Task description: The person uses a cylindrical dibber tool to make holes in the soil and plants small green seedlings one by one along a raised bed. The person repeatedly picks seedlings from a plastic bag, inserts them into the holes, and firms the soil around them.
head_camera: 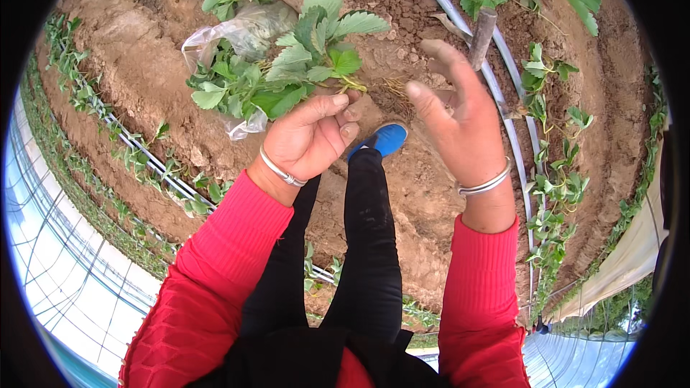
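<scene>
My left hand [312, 132] pinches a strawberry seedling [329, 48] near its crown, with the thumb and fingertips at the yellowish stem bases. Its toothed green leaves spread up and to the left, and thin brown roots [398, 88] trail to the right. My right hand [458, 113] hangs to the right of the roots, empty, with the thumb and fingers curved apart. Just beyond its fingers a hand tool with a wooden handle [483, 37] stands by the drip hoses; its metal blade is partly hidden. Left of the seedling lies a clear plastic bag [259, 24] with more strawberry seedlings [232, 78].
Two grey drip hoses [515, 140] curve along the right bed beside planted strawberry plants [558, 205]. Another planted row with hoses [156, 172] runs at left. My blue shoe [389, 139] stands on bare brown soil [426, 215]. Plastic greenhouse sheeting [70, 275] shows at lower left.
</scene>
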`<state>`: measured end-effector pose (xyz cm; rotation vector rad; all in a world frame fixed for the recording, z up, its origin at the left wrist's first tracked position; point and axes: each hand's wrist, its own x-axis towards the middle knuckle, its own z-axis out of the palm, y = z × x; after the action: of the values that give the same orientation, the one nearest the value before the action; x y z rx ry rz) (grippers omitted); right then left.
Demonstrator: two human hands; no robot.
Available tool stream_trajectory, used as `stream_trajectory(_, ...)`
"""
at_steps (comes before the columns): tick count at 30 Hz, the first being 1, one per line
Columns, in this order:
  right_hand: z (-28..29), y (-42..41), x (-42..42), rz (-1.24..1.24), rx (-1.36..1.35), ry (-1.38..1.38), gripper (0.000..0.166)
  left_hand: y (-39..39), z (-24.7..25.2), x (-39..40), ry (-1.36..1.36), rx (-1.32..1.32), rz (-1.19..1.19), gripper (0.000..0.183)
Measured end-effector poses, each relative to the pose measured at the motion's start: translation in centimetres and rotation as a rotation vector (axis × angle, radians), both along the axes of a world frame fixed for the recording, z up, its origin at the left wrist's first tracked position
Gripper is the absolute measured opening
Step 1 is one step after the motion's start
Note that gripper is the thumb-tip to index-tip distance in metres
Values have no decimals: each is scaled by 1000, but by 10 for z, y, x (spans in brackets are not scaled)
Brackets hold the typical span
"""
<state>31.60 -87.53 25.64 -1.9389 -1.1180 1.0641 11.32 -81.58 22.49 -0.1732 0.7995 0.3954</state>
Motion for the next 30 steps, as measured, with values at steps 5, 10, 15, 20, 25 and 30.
stream_trajectory(5, -22, -11, -21, 28, -39, 270, 32, 3, 3, 3, -26, 41, -50, 37)
stream_trajectory(10, -18, -13, -28, -368, -337, 761, 25, 1, 3, 7, 85, 136, -213, 41)
stream_trajectory(15, -20, -18, -34, -706, -400, 1162, 28, -2, 5, 7, 88, 101, -202, 35)
stream_trajectory(20, -22, -20, -41, -702, -410, 1213, 28, -3, 0, 1, 50, 89, -152, 30)
stream_trajectory(25, -20, -20, -50, -711, -423, 1185, 28, -4, -1, -5, 37, 109, -135, 27)
stream_trajectory(30, -16, -20, -48, -594, -527, 1380, 27, 5, -3, -12, -33, 179, -337, 37)
